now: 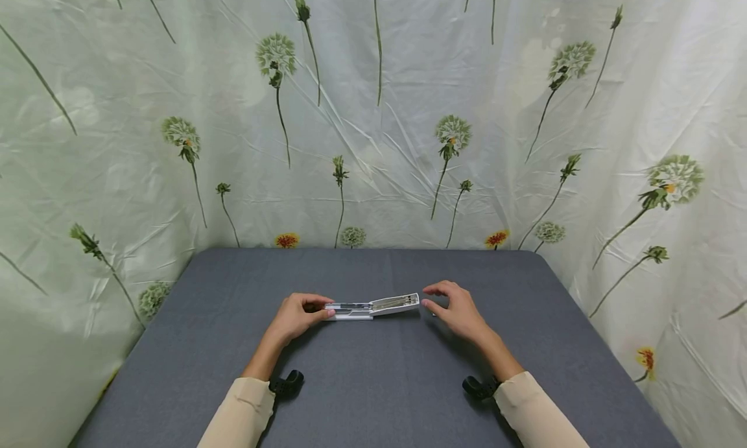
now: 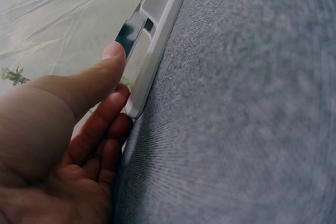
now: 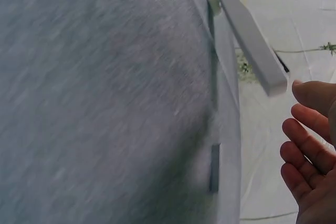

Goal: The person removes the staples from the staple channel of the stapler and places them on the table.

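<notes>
A white stapler point(image 1: 353, 317) lies on the grey table with its top cover point(image 1: 395, 304) swung back to the right, the metal parts inside showing. My left hand point(image 1: 297, 315) pinches the stapler's left end, the thumb on the metal magazine point(image 2: 129, 32) in the left wrist view. Just past the raised end of the cover, my right hand point(image 1: 461, 310) hovers with thumb and fingers apart, holding nothing. Below that hand, in the right wrist view, a small grey strip point(image 3: 214, 167) rests on the table; it looks like a row of staples.
The grey cloth-covered table point(image 1: 373, 383) reaches back to a pale curtain point(image 1: 373, 143) printed with dandelions. Dark bands with curved black ends point(image 1: 288, 384) sit at both wrists, by the cuffs of the cream sleeves point(image 1: 240, 412).
</notes>
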`<action>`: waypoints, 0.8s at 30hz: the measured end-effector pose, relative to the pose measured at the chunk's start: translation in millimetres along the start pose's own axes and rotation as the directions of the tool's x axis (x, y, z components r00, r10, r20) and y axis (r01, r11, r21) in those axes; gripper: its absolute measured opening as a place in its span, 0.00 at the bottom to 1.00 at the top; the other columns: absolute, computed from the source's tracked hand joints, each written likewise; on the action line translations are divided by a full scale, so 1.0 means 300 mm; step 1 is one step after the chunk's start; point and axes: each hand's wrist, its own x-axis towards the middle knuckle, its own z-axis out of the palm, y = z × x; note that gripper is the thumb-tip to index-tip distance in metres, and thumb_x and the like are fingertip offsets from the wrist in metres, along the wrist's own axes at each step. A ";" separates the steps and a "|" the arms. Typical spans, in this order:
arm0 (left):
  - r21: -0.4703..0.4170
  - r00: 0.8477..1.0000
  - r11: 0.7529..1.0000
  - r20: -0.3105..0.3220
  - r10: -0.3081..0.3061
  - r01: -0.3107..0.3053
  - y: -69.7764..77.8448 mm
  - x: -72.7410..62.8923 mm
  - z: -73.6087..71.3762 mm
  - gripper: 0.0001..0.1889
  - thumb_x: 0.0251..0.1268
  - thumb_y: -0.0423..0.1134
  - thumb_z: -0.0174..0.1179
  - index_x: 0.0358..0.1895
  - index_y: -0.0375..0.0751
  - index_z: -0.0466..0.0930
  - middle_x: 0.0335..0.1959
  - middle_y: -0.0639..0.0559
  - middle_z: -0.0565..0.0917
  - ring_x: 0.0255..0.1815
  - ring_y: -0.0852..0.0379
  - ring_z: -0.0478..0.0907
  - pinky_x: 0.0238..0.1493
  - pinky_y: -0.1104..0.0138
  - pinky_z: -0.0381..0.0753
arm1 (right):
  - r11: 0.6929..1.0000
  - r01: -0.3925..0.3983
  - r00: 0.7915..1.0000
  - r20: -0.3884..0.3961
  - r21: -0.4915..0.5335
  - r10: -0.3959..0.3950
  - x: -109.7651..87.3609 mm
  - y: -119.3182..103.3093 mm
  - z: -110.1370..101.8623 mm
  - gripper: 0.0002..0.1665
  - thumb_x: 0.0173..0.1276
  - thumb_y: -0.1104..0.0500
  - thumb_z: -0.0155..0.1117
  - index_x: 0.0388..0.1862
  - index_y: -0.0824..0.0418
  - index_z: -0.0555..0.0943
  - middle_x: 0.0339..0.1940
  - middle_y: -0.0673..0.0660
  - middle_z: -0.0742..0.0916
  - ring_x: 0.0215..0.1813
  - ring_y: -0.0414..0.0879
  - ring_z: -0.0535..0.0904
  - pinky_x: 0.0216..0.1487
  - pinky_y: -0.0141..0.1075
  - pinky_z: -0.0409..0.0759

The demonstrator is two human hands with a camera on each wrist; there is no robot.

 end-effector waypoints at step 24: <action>-0.008 1.000 1.000 -0.004 0.003 -0.003 -0.004 0.004 0.003 0.12 0.59 0.47 0.77 0.46 0.55 0.93 0.39 0.56 0.89 0.38 0.59 0.81 0.42 0.64 0.79 | 0.991 0.132 0.984 0.120 0.012 -0.132 0.132 -0.204 0.210 0.16 0.73 0.53 0.70 0.54 0.60 0.88 0.53 0.56 0.87 0.58 0.54 0.81 0.57 0.52 0.79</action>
